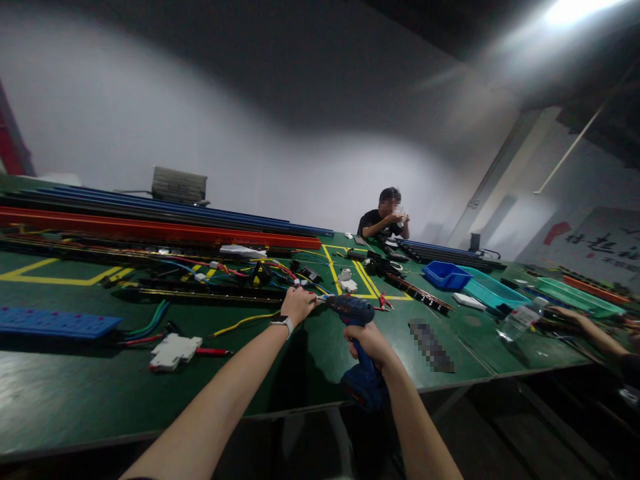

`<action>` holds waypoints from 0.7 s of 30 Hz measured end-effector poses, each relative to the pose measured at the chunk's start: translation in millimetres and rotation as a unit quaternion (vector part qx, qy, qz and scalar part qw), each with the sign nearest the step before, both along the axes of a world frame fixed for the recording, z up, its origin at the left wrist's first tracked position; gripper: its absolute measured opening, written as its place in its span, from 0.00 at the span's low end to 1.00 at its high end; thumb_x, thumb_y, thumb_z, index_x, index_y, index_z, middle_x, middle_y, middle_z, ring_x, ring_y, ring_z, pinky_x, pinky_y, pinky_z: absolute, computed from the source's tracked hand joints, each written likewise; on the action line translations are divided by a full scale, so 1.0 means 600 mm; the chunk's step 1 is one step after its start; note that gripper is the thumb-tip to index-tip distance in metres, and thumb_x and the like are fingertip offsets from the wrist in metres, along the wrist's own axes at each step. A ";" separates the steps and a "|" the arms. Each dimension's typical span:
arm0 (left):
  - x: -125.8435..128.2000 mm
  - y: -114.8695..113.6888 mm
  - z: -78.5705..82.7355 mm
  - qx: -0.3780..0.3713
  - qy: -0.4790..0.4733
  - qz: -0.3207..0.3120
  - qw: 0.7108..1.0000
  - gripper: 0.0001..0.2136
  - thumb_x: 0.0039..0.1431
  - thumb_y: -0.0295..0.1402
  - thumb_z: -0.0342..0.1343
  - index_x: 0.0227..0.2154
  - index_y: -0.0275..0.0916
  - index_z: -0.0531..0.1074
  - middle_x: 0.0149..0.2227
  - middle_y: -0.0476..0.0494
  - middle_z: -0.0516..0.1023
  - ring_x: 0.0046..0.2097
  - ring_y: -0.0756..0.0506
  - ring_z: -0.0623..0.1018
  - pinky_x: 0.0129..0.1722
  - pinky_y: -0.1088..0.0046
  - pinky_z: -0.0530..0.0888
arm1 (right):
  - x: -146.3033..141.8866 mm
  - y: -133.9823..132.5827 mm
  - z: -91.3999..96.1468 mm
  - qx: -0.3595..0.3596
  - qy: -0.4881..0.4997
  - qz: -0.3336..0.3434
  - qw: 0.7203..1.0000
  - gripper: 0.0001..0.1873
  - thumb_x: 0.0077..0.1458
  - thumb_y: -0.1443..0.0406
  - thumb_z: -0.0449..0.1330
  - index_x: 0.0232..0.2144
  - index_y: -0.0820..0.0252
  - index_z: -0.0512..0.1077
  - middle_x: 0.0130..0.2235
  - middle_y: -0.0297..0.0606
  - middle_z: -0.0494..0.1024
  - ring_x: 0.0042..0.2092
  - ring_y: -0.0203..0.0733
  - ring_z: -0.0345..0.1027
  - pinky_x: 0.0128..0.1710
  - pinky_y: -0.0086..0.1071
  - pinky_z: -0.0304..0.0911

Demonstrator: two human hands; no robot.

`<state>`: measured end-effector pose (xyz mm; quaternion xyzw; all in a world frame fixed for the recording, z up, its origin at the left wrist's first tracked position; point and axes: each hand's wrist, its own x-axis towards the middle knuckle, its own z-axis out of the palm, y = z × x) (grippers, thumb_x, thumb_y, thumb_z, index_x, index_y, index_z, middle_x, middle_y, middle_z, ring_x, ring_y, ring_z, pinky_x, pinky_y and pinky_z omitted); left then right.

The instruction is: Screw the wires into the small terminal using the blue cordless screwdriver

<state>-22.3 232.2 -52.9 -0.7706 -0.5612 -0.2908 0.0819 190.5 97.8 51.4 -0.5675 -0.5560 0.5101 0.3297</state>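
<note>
A blue cordless drill [351, 308] points left above the green table, its grip wrapped by my right hand [369, 341]. In front of the drill's tip, my left hand [299, 305], with a white watch on the wrist, has its fingers pressed together. What they pinch is too small to make out. Close beyond my left hand lie a dark strip [200, 293] and a tangle of coloured wires [280, 269]. A yellow wire [245, 322] runs along the table near my left wrist. Left of my forearm sits a white circuit breaker [175, 351] with a red-handled screwdriver [213, 351] beside it.
A blue socket strip [55, 323] and an orange rail [150, 227] lie on the left. To the right are a blue bin [446, 275], a teal tray [493, 291] and a water bottle [520, 321]. A co-worker's arm [590, 327] reaches in; another person [384, 220] sits opposite.
</note>
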 end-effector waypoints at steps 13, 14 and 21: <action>0.000 -0.005 0.005 -0.006 -0.002 0.004 1.000 0.19 0.65 0.49 0.47 0.33 0.47 0.80 0.34 0.40 0.81 0.43 0.40 0.72 0.45 0.61 0.59 | 0.001 0.000 -0.001 0.003 -0.006 -0.005 1.000 0.06 0.42 0.66 0.59 0.23 0.58 0.62 0.13 0.27 0.62 0.16 0.33 0.58 0.17 0.26 0.51; 0.000 -0.004 0.005 -0.005 -0.002 0.003 1.000 0.19 0.65 0.49 0.47 0.33 0.47 0.80 0.33 0.40 0.81 0.43 0.40 0.72 0.45 0.61 0.59 | 0.001 0.000 -0.002 0.004 -0.006 -0.004 1.000 0.06 0.42 0.66 0.59 0.23 0.58 0.62 0.13 0.27 0.62 0.16 0.33 0.58 0.17 0.26 0.51; 0.000 -0.001 0.002 -0.017 -0.007 0.003 1.000 0.18 0.64 0.49 0.48 0.35 0.48 0.80 0.34 0.40 0.81 0.45 0.40 0.72 0.45 0.61 0.58 | 0.001 -0.001 -0.001 0.009 0.003 0.000 1.000 0.07 0.41 0.67 0.58 0.21 0.58 0.61 0.13 0.27 0.61 0.15 0.33 0.58 0.16 0.26 0.50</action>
